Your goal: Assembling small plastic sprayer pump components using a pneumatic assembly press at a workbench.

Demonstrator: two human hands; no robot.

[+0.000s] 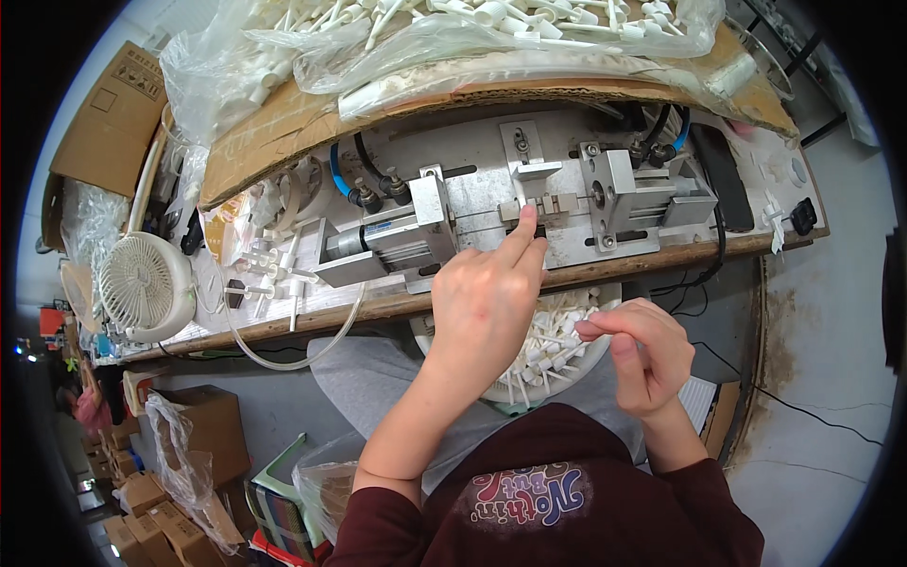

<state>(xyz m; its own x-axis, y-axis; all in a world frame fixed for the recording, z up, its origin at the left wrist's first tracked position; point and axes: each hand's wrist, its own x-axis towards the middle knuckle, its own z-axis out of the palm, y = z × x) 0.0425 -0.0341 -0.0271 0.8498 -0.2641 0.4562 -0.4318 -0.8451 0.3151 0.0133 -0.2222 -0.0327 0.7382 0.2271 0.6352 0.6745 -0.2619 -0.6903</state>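
My left hand (487,302) reaches up to the metal jig (539,203) of a small pneumatic press on the bench, its fingertips pinched at the slot; a small part there is mostly hidden by the fingers. My right hand (642,352) hovers over a white bowl (597,354) in my lap, fingers pinched together on what looks like a small white pump part. The bowl is full of several white pump nozzles with thin tubes (548,350).
The press has two air cylinders (387,241) with blue and black hoses on a wooden bench edge (624,267). Clear bags of white pump parts (453,38) lie on cardboard above. A small white fan (142,283) stands at left; cardboard boxes (203,425) sit on the floor.
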